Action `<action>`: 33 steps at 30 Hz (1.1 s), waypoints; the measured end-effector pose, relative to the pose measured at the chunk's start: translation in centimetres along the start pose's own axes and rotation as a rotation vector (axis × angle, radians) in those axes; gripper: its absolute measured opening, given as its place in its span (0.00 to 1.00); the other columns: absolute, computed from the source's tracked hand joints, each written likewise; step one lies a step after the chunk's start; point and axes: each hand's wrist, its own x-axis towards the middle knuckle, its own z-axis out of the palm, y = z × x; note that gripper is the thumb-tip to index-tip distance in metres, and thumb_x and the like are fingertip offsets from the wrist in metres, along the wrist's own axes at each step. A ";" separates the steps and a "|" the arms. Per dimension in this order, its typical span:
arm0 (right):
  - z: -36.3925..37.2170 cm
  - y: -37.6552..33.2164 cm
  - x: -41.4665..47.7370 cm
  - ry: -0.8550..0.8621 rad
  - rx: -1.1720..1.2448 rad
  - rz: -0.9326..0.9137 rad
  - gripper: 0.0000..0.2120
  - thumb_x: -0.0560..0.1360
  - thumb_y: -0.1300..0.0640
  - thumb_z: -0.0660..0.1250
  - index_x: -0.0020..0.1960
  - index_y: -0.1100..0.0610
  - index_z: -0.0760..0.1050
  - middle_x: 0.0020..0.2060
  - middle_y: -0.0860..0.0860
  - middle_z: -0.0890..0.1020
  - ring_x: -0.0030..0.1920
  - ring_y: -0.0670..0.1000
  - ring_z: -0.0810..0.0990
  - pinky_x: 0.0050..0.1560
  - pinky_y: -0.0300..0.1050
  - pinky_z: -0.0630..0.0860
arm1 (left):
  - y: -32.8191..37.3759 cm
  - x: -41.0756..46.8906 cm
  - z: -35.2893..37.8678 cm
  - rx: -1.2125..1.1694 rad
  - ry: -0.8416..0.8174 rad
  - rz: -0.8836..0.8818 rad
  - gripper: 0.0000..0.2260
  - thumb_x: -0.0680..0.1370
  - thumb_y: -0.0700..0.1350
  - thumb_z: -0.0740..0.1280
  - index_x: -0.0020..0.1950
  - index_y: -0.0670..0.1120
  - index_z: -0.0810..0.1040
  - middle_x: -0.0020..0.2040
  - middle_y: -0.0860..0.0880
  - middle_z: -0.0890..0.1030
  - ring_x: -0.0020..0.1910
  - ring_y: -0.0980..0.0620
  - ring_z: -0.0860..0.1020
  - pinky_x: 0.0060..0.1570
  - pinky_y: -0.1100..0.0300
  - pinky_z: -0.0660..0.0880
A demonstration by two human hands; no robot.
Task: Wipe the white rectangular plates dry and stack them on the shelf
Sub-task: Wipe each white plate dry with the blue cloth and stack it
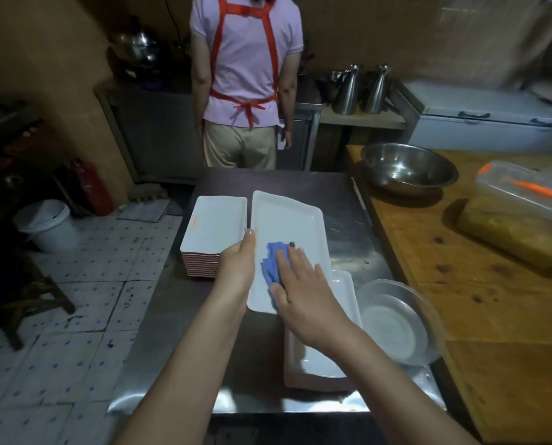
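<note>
The glossy white rectangular plate (pixel 287 220) is just right of the plate stack (pixel 215 226), its long axis running away from the person. The left grip (pixel 237 261) holds its edge; the right grip (pixel 303 284), fingers flat, presses a blue cloth (pixel 271 263) on it.

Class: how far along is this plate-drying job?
Done, it seems: a stack of white plates on the left. In hand: the left hand grips one plate by its edge while the right hand presses a blue cloth on it. Left: a second pile under the right forearm; no shelf stacking visible.
</note>
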 end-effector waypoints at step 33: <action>-1.1 8.6 -0.7 0.241 0.126 0.400 0.15 0.77 0.49 0.62 0.61 0.54 0.67 0.40 0.49 0.79 0.38 0.50 0.77 0.38 0.45 0.72 | -6.2 -3.5 1.2 0.011 -0.030 -0.104 0.15 0.81 0.52 0.58 0.40 0.50 0.79 0.28 0.57 0.82 0.27 0.59 0.81 0.25 0.67 0.73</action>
